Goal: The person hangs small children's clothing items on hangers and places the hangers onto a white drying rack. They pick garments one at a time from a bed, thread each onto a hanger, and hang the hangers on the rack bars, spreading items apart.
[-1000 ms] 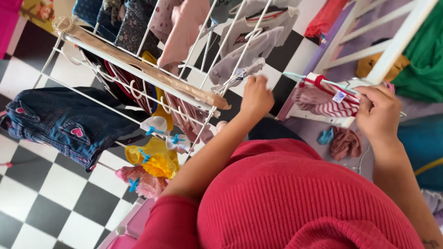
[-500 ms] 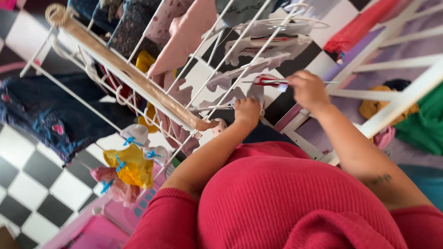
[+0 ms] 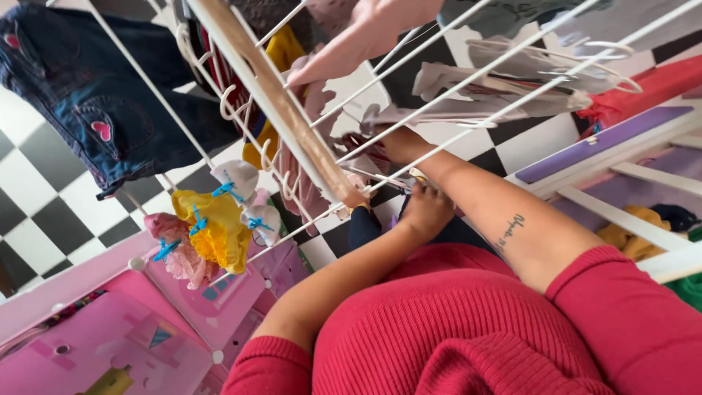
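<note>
Both hands are reaching under the white wire drying rack [image 3: 409,69]. The left hand [image 3: 426,208] is curling shut near the wooden bar [image 3: 278,99], though what it grips I cannot tell. The right hand [image 3: 395,143] is lying half hidden behind the rails among small soft garments, its grasp unclear. Denim jeans [image 3: 95,95] are hanging at the rack's far edge, a frilly yellow piece [image 3: 216,230] pegged below

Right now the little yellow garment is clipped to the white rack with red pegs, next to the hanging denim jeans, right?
Not quite. The pegs on the yellow garment are blue, not red, as the head view shows. The rest holds: it hangs clipped to the white rack, next to the denim jeans.
</note>
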